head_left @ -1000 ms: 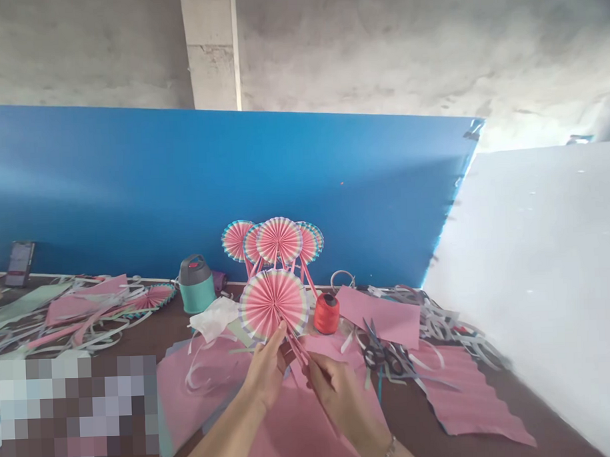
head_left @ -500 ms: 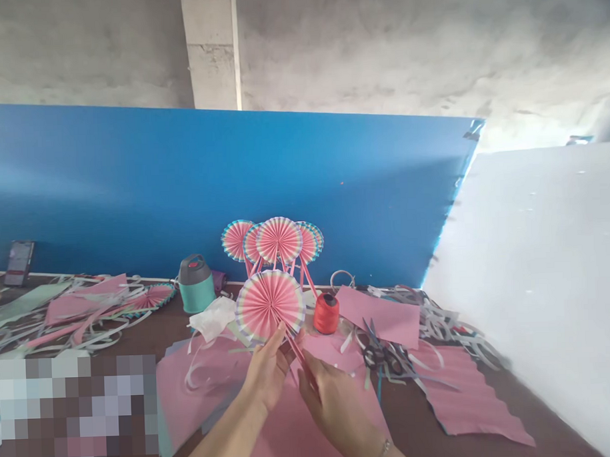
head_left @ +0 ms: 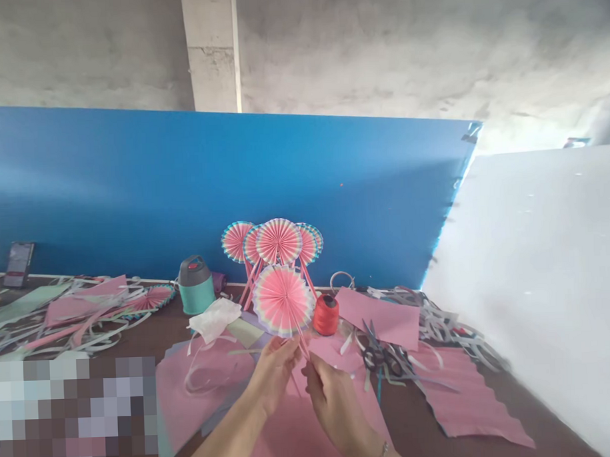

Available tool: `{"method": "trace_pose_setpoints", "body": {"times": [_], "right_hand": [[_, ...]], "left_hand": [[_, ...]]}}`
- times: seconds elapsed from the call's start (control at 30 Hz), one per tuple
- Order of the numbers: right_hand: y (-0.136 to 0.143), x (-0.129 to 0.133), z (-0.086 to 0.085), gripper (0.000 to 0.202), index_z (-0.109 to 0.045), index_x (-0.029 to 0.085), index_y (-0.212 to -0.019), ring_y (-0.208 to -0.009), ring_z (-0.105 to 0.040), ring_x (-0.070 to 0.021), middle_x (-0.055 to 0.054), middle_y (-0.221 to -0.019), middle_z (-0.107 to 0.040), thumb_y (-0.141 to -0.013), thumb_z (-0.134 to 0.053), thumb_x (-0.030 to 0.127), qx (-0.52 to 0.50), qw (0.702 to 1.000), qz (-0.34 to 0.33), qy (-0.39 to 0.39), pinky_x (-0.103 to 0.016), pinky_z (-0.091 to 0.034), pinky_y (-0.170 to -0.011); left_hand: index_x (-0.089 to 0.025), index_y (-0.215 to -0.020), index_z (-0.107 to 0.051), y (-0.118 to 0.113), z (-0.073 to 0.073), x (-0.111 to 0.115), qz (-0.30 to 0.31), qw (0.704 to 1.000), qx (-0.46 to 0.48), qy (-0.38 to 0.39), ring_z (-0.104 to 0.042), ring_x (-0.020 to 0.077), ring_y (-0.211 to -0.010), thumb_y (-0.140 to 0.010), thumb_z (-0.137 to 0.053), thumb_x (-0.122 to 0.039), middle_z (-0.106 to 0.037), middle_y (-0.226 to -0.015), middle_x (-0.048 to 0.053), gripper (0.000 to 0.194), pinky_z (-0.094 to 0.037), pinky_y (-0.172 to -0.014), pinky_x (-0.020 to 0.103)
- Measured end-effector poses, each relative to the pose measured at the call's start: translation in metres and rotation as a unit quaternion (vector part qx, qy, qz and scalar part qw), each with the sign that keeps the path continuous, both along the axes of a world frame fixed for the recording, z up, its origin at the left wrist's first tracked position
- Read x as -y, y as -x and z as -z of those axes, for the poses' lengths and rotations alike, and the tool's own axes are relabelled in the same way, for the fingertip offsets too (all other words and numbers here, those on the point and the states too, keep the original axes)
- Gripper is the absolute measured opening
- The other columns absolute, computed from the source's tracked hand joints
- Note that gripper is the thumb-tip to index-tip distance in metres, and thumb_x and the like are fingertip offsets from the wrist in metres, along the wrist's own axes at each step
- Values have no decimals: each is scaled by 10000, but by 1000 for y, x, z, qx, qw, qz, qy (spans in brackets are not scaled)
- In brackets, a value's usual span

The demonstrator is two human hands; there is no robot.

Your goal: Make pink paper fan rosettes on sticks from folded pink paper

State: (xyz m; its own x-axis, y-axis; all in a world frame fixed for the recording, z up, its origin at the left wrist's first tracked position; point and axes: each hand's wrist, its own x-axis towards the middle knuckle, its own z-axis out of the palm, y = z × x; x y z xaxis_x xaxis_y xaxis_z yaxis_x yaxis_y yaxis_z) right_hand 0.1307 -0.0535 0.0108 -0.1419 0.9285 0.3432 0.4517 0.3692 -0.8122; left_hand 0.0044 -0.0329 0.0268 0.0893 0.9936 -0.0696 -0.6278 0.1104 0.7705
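Over pink paper (head_left: 296, 425) on the bench (head_left: 416, 418), right hand (head_left: 335, 394) grips pleated fan (head_left: 283, 301) by its handle (head_left: 304, 343), left hand (head_left: 273, 373) alongside, grip unclear; probably best to pinch firmly, without squashing the fan.

On the brown bench (head_left: 416, 418), a phone (head_left: 20, 265) is stood nearly upright at the far left, before a blue partition (head_left: 207, 172). A purple object (head_left: 219, 282) is partly hidden by a teal flask (head_left: 197, 295) with a grey lid. The right side is bounded by a white panel (head_left: 546, 247); bare concrete (head_left: 379, 46) is seen above.
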Motion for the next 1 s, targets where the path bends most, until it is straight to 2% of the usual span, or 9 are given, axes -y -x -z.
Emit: {"method": "trace_pose_setpoints", "body": {"times": [0.13,0.3,0.4,0.5,0.67,0.83,0.9,1.0], "right_hand": [[0,-1,5,252,-599,224,-739,-494,-514,-179,-65,-620,-628,-843,-467,412,-35,999,-2,25,-276,-304,-495],[1,1,6,238,-601,221,-718,-467,-463,-151,-45,-582,-612,-849,-462,363,-2,1000,-15,12,-272,-271,-483],[-1,2,0,209,-640,230,-746,-482,-477,-150,-38,-603,-631,-835,-497,353,15,999,-37,7,-273,-280,-499],[-7,1,-11,217,-653,229,-757,-512,-486,-156,-25,-601,-616,-828,-511,377,-9,1000,-18,-5,-268,-313,-513],[-15,-6,-23,216,-666,203,-788,-646,-524,-185,-51,-749,-648,-791,-563,393,-150,987,60,-24,-268,-384,-587],[-15,-13,-25,219,-683,184,-712,-610,-491,-172,-37,-690,-634,-721,-627,396,-222,972,66,44,-258,-350,-539],[-15,-15,-26,224,-658,177,-653,-550,-435,-144,-15,-611,-582,-695,-633,396,-261,960,66,80,-250,-304,-493],[-18,-17,-27,258,-535,179,-513,-476,-298,-97,39,-481,-405,-673,-613,366,-301,944,69,115,-240,-228,-456]], "left_hand": [[-148,-680,-629,0,2,-1,45,999,9,-8,-616,160,-683,-668,-734,-284,-696,-820,71,172,-452,-662,277],[-146,-668,-611,2,13,-8,21,999,46,8,-614,156,-708,-626,-763,-248,-682,-755,52,188,-451,-660,260],[-150,-672,-603,4,17,-12,19,998,61,21,-605,125,-664,-629,-763,-229,-659,-690,21,183,-451,-660,234],[-155,-662,-593,7,15,-12,15,998,56,26,-577,89,-587,-637,-756,-220,-643,-658,-4,178,-448,-661,214],[-149,-626,-589,4,6,-5,49,998,-24,-7,-526,77,-537,-640,-756,-270,-639,-624,14,207,-410,-601,195],[-153,-660,-628,-5,-1,2,47,993,-104,-37,-546,114,-568,-613,-769,-320,-637,-611,27,223,-387,-572,217],[-151,-683,-645,-7,0,2,44,989,-129,-50,-557,128,-584,-599,-775,-334,-637,-611,30,239,-385,-570,223],[-150,-721,-657,-7,4,0,39,982,-174,-62,-558,133,-584,-608,-765,-339,-652,-618,38,245,-391,-586,233]]}}
